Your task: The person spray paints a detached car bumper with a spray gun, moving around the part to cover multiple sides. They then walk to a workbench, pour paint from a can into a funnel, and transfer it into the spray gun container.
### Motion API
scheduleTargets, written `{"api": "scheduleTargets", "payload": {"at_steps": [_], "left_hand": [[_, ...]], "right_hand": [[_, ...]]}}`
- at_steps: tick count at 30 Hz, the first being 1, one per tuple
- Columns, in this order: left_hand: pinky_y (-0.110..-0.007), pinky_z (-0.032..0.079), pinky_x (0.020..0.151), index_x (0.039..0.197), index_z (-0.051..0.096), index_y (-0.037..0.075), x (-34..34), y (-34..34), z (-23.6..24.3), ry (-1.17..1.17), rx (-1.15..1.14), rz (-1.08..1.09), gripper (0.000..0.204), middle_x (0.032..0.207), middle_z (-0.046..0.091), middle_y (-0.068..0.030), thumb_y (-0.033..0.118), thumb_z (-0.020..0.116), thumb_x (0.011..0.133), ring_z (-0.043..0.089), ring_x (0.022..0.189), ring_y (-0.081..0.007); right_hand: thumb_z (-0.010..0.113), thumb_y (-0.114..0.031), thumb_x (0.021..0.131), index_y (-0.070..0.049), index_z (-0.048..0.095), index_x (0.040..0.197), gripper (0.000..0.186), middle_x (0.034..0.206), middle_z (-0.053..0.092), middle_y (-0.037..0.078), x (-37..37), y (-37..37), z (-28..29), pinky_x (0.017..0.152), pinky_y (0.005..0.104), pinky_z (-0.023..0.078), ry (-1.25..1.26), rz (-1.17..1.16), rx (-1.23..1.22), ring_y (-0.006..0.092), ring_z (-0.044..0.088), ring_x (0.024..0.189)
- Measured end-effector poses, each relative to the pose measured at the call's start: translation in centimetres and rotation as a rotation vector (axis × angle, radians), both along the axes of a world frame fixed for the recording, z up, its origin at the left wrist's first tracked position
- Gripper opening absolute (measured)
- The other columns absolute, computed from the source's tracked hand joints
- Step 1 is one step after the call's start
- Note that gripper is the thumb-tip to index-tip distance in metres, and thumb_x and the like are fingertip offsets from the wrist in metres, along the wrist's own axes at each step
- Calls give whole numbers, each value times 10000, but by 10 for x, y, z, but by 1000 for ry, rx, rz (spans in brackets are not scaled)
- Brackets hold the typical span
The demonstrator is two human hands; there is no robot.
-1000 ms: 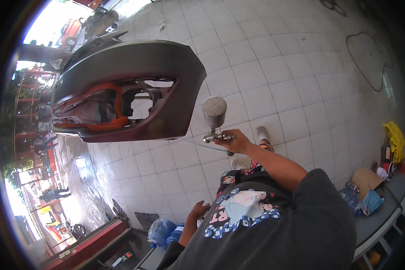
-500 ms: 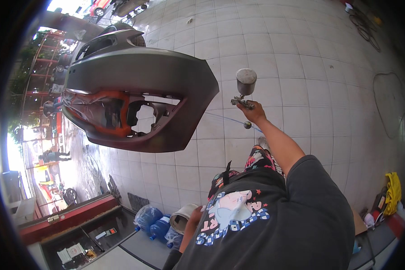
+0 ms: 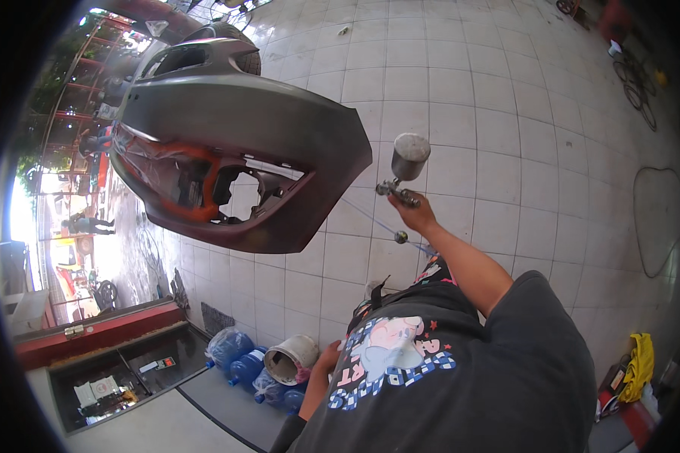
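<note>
My right hand (image 3: 415,217) is closed around the handle of a metal spray gun (image 3: 397,192). A grey paint cup (image 3: 411,158) stands on top of the gun, and a small round gauge (image 3: 401,237) hangs below the hand by a thin blue hose (image 3: 379,221). The gun's front points left, a short gap away from the right end of a dark grey car bumper cover (image 3: 238,113). The bumper has a large opening with an orange-red inner edge. My left hand (image 3: 328,358) hangs low beside my shirt; its fingers are mostly hidden.
Blue water jugs (image 3: 247,367) and a whitish bucket (image 3: 292,359) stand by my left side, next to a dark glass case (image 3: 132,377). A yellow cloth (image 3: 638,368) hangs at the lower right. Hoses (image 3: 636,94) lie on the tiled floor (image 3: 499,143) at the far right.
My right hand has brought the spray gun left and a little nearer to me, closer to the bumper's end. The whole view has shifted slightly. The left hand stays low.
</note>
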State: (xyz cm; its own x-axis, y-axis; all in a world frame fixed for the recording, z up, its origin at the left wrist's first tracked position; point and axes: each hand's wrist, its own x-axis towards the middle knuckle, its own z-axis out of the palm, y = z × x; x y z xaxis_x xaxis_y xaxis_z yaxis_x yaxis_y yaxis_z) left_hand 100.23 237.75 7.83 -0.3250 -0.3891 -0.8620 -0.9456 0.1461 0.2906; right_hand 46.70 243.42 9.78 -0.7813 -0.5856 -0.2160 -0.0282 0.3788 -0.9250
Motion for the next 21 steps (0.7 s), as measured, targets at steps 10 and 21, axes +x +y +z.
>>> {"api": "scheduleTargets", "payload": {"at_steps": [10,21], "left_hand": [[-421,560,858,1275,656,-39,25,-23,4,77,133,172,618,1107,741,-219,383,739,832,715,993,-296],[-436,549,881,1229,690,-16,56,-34,17,-37,54,203,589,1139,735,-226,330,750,757,705,1016,-303]], "right_hand": [[760,-473,915,-63,713,958,416,816,727,164,146,-1,68,716,434,539,-40,237,-78,384,702,779],[769,-441,917,-78,762,990,370,816,729,188,103,-21,72,689,430,535,60,170,-108,371,689,739]]}}
